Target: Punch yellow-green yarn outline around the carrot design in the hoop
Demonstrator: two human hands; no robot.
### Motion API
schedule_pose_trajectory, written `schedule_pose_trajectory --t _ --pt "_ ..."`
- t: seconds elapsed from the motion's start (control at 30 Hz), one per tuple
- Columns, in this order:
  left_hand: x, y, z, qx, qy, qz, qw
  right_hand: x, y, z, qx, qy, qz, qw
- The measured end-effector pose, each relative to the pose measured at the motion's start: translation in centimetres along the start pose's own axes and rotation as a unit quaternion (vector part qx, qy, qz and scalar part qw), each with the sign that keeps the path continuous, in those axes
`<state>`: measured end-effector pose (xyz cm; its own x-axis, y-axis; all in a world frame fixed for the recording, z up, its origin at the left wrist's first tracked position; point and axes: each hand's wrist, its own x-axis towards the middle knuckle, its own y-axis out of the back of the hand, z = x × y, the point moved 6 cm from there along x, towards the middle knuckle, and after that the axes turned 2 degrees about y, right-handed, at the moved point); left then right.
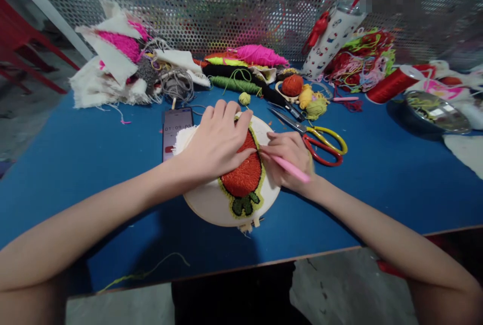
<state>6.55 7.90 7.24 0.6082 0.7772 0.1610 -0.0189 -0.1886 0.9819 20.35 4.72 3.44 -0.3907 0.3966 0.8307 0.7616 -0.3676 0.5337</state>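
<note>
A round embroidery hoop (202, 216) with white cloth stretched in it lies on the blue table. Worked into the cloth is a looped red shape (241, 180) with dark green leaves (243, 205), a black outline and a yellow-green border. My left hand (217, 139) grips the hoop from above, its thumb lying across the red loops and its fingertips partly hidden at the far side. Between the fingers of my right hand (289, 156) is a pink punch needle (290, 168), its tip at the right border of the shape. Scissors (320, 139) with yellow and red handles lie just beyond this hand.
A phone (171, 129) showing a timer lies left of the hoop. Yarn bundles (260, 56), cloth scraps (113, 73) and a patterned tumbler (328, 41) line the back. Rightward are a red thread spool (394, 83) and a metal bowl (437, 113). Loose yarn (147, 270) trails near the front edge.
</note>
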Motion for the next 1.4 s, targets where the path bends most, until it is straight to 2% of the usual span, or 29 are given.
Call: schedule_pose_trajectory --t 0.07,0.17,0.33,0.47,0.57,0.7,0.83,0.93,1.07,1.23,1.4 --pt "0.0 0.0 0.0 0.006 0.0 -0.005 1.0 0.2 -0.5 -0.2 -0.019 0.015 -0.028 0.999" --pt "0.0 -0.3 -0.1 0.002 0.0 -0.01 1.0 0.2 -0.7 -0.2 -0.021 0.017 -0.029 0.999" --pt "0.3 -0.8 -0.3 -0.024 0.001 -0.013 1.0 -0.4 0.0 0.4 0.053 -0.02 0.025 0.998" --pt "0.3 -0.9 -0.4 -0.022 -0.001 -0.014 1.0 -1.1 0.4 1.8 0.16 -0.077 0.064 0.982" --pt "0.4 -1.0 -0.4 -0.023 -0.001 -0.013 1.0 -1.4 0.4 2.5 0.193 -0.098 0.083 0.973" --pt "0.3 -1.1 -0.3 -0.019 -0.004 -0.011 1.0 -1.2 0.5 2.3 0.164 -0.097 0.076 0.979" --pt "0.2 -0.8 -0.2 -0.009 -0.003 -0.013 1.0 -0.5 0.6 0.9 0.076 -0.043 0.055 0.995" --pt "0.0 -0.4 0.0 0.0 -0.003 -0.01 1.0 0.1 0.1 0.2 0.019 -0.008 0.01 1.0" --pt "0.0 -0.2 0.3 0.011 -0.005 -0.015 1.0 0.2 -0.6 0.2 -0.017 -0.001 -0.048 0.999" --pt "0.2 -0.8 0.1 0.005 -0.001 -0.024 1.0 -0.2 -0.7 0.0 -0.053 0.035 -0.028 0.998" --pt "0.3 -1.1 -0.2 -0.011 -0.003 -0.015 1.0 -0.4 -0.2 0.0 0.004 0.012 0.037 0.999"
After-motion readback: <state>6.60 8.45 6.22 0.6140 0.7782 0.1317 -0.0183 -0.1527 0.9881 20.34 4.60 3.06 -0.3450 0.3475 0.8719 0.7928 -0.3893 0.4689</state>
